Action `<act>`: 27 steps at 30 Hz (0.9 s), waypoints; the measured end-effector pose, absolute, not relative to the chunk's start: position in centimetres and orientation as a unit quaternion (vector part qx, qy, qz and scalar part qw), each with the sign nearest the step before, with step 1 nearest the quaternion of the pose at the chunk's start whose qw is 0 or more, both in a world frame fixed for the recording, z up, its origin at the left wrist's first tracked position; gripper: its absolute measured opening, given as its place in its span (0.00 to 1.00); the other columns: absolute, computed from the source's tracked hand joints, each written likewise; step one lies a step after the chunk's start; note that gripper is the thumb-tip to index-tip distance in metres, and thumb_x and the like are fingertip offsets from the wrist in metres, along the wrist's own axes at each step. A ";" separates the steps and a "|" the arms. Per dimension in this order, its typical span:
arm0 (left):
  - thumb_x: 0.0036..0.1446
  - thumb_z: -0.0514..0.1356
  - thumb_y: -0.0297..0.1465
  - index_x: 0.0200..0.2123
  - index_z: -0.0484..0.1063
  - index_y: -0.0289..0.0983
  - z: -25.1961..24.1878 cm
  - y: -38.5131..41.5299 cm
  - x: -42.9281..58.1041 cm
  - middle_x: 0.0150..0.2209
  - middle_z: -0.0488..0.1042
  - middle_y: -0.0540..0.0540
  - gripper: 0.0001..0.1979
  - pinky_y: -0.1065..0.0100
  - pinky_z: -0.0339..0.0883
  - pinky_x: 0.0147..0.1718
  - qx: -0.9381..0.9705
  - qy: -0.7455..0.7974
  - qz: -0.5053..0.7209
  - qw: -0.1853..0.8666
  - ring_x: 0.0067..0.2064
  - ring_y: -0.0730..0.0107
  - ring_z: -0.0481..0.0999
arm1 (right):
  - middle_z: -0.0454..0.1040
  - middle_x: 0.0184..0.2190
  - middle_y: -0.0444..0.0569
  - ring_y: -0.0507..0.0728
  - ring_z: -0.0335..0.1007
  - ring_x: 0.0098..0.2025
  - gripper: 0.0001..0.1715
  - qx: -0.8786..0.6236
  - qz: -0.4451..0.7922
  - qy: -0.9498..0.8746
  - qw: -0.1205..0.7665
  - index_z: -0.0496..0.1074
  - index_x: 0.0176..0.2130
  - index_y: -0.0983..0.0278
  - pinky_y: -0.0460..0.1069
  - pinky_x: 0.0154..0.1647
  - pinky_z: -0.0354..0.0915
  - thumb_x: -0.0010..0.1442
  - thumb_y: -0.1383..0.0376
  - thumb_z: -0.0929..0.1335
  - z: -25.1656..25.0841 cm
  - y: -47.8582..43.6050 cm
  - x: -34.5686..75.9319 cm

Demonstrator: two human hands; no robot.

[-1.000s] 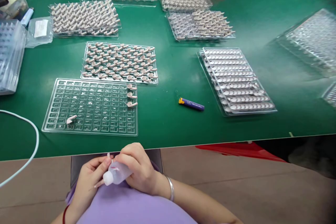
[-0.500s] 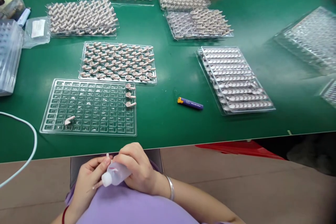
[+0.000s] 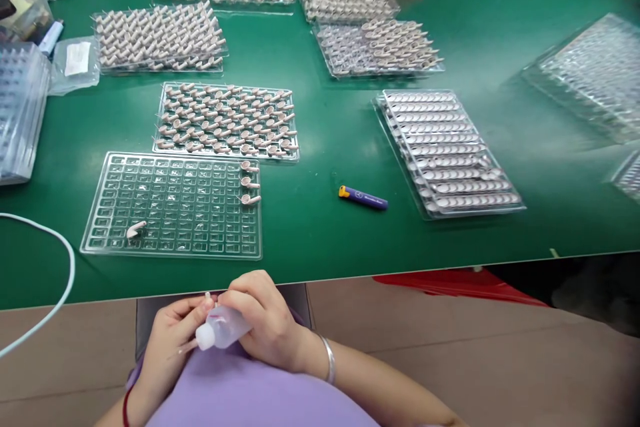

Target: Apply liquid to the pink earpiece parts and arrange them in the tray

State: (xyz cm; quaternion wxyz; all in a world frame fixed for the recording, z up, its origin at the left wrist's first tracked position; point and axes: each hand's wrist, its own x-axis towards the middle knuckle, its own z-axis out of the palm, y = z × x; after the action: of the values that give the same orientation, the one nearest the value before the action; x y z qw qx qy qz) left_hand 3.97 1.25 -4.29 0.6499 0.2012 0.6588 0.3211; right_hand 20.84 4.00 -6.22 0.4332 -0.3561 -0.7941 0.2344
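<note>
My right hand (image 3: pixel 267 323) is closed around a translucent bottle (image 3: pixel 230 325) with a white cap, held sideways in front of my purple top. Beside it, my left hand (image 3: pixel 173 333) pinches a small pale part (image 3: pixel 208 295) between thumb and fingers, and a thin pale stem shows below them. The hands meet at the fingertips, just off the table's front edge. Beyond them lies a clear tray (image 3: pixel 170 253) with three pale pieces (image 3: pixel 249 183) in its right column and a single one (image 3: pixel 135 230) near its lower left.
A filled tray (image 3: pixel 225 120) lies behind the near one. More loaded trays (image 3: pixel 160 37) stand further back. A purple lighter (image 3: pixel 363 197) lies left of a tray of white parts (image 3: pixel 450 147). A white cable (image 3: pixel 67 280) curves at the left; stacked trays (image 3: pixel 17 107) stand there.
The view has shifted slightly, so things at the left appear a little further right. Both hands keep nearly the same pose, with the bottle still held.
</note>
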 end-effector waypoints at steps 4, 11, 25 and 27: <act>0.46 0.68 0.45 0.29 0.81 0.38 -2.5 1.9 2.9 0.26 0.78 0.44 0.16 0.70 0.66 0.26 0.369 0.615 0.243 0.653 0.26 0.67 0.73 | 0.71 0.34 0.47 0.54 0.69 0.33 0.11 -0.336 0.387 -0.743 0.431 0.67 0.44 0.61 0.47 0.32 0.68 0.60 0.69 0.69 -4.7 5.0 22.6; 0.59 0.61 0.30 0.33 0.78 0.41 -0.4 7.9 4.0 0.32 0.78 0.50 0.05 0.75 0.69 0.32 0.768 0.487 0.320 0.266 0.31 0.73 0.77 | 0.68 0.32 0.42 0.51 0.65 0.28 0.14 -0.476 0.419 -0.564 0.529 0.66 0.39 0.60 0.46 0.28 0.66 0.56 0.64 0.74 -4.2 7.1 25.9; 0.64 0.53 0.25 0.36 0.77 0.37 -2.7 13.9 6.7 0.35 0.79 0.46 0.13 0.69 0.72 0.35 0.869 0.425 0.250 0.055 0.36 0.68 0.78 | 0.70 0.30 0.43 0.52 0.67 0.28 0.15 -0.491 0.416 -0.543 0.540 0.68 0.38 0.61 0.46 0.27 0.66 0.55 0.61 0.74 -5.3 7.8 26.2; 0.64 0.54 0.25 0.35 0.78 0.37 -2.9 14.1 6.8 0.35 0.80 0.46 0.12 0.69 0.72 0.36 0.868 0.423 0.254 0.062 0.36 0.68 0.77 | 0.70 0.30 0.43 0.51 0.67 0.28 0.14 -0.497 0.410 -0.544 0.537 0.68 0.38 0.61 0.46 0.28 0.66 0.54 0.62 0.75 -5.2 7.8 26.1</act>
State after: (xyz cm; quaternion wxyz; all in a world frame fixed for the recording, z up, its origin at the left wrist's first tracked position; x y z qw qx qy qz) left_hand 6.79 14.05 -2.91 0.0617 0.8675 0.4233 0.2539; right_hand 26.14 7.80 -5.23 0.5375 -0.4970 -0.5439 0.4102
